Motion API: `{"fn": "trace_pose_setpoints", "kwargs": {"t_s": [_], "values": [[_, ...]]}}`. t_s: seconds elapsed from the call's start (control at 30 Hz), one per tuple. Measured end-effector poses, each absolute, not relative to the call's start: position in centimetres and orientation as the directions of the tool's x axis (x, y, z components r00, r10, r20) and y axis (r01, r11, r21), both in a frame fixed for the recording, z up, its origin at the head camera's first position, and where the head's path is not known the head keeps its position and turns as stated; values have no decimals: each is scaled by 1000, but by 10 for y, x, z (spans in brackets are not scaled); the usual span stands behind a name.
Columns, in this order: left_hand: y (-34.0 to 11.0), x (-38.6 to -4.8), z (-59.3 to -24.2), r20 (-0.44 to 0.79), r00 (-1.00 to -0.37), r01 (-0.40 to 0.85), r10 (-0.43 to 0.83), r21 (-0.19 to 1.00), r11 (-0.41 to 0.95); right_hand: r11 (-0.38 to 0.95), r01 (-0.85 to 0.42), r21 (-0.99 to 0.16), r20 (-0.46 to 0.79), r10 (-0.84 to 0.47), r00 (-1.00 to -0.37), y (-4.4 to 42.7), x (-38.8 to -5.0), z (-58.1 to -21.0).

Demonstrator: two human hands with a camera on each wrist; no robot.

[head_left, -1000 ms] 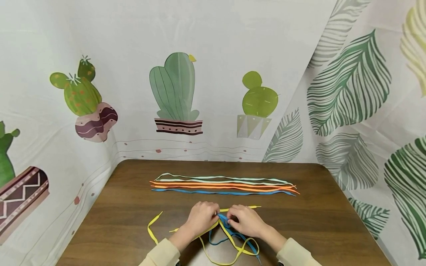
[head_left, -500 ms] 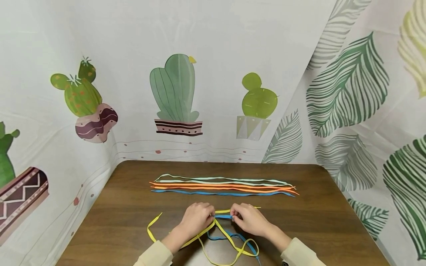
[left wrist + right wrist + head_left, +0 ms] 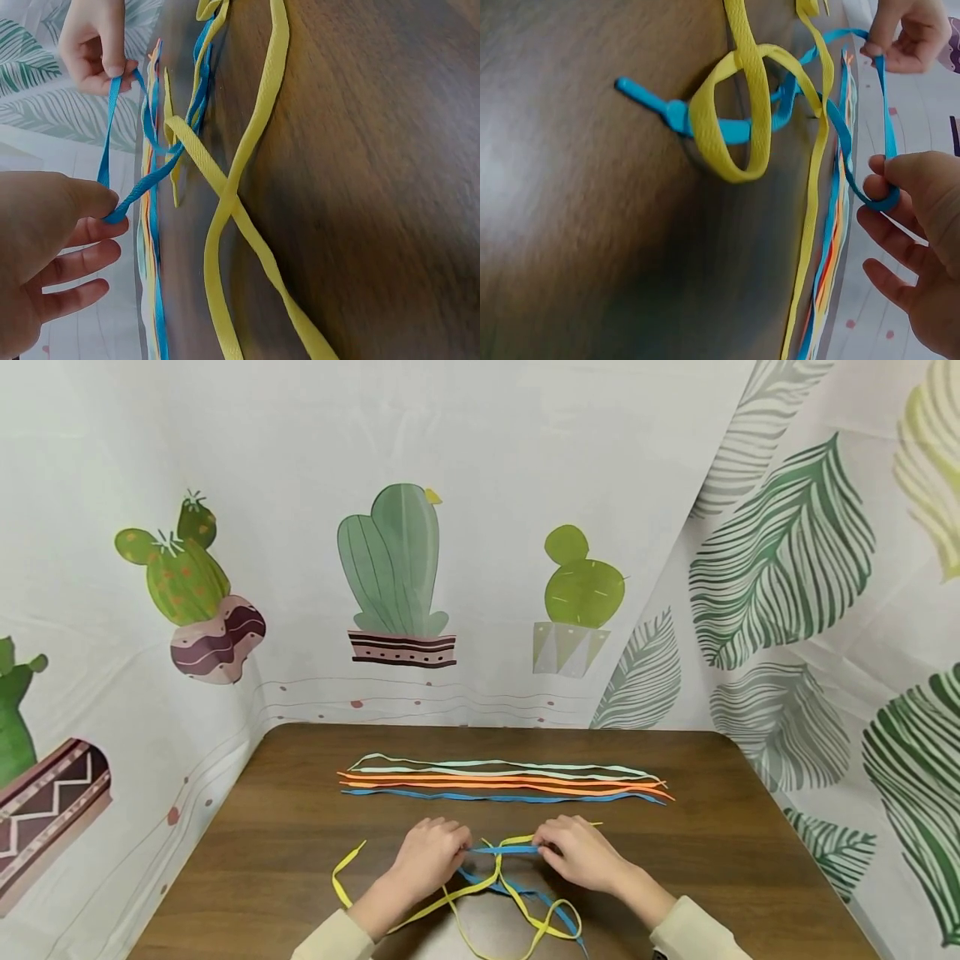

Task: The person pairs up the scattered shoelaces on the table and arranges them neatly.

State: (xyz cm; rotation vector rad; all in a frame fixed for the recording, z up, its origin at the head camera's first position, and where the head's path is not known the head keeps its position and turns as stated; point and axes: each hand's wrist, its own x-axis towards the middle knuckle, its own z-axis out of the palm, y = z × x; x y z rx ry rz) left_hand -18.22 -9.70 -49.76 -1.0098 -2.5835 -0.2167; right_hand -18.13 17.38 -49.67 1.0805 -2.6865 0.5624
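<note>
My left hand (image 3: 429, 858) and right hand (image 3: 583, 855) are held apart above the table. A blue shoelace (image 3: 517, 850) runs taut between them. In the left wrist view the left thumb and forefinger pinch it, its other fingers spread loosely. The right thumb and fingers pinch the blue shoelace (image 3: 889, 120) in the right wrist view. Its slack hangs in loops and trails over the table to a tip (image 3: 641, 96). A yellow shoelace (image 3: 262, 105) crosses itself below the hands and passes around the blue one near the middle. The exact crossing is hard to make out.
Across the back of the brown table (image 3: 262, 827) lie mint shoelaces (image 3: 495, 765), orange shoelaces (image 3: 480, 779) and another blue shoelace (image 3: 450, 794), side by side. A yellow lace end (image 3: 343, 870) lies at the left. A printed cloth (image 3: 495, 485) hangs behind the table.
My hands have moved apart, the left leftward and the right rightward. The blue shoelace between them has gone from bunched to a straight stretch. The middle of the yellow shoelace has shifted.
</note>
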Motion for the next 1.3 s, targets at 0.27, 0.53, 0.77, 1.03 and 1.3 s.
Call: {"fn": "trace_pose_setpoints", "kwargs": {"t_s": [0.27,0.53,0.77,1.03,1.3], "values": [[-110,-181,-496,431,-659,673,617,-28,739,670,-695,-261,313,-622,-718,189,-178,-490],[-126,-180,-491,386,-714,622,584,-33,782,667,-705,-241,364,-611,-703,205,-177,-482],[-140,-177,-488,388,-740,595,550,-4,804,676,-699,-233,376,-600,-706,220,-175,-480],[-157,-180,-485,433,-749,546,501,-24,837,693,-687,-219,387,-584,-713,234,-175,-477],[-176,-185,-482,439,-769,500,464,-40,865,725,-666,-176,423,-555,-716,250,-179,-475]]}}
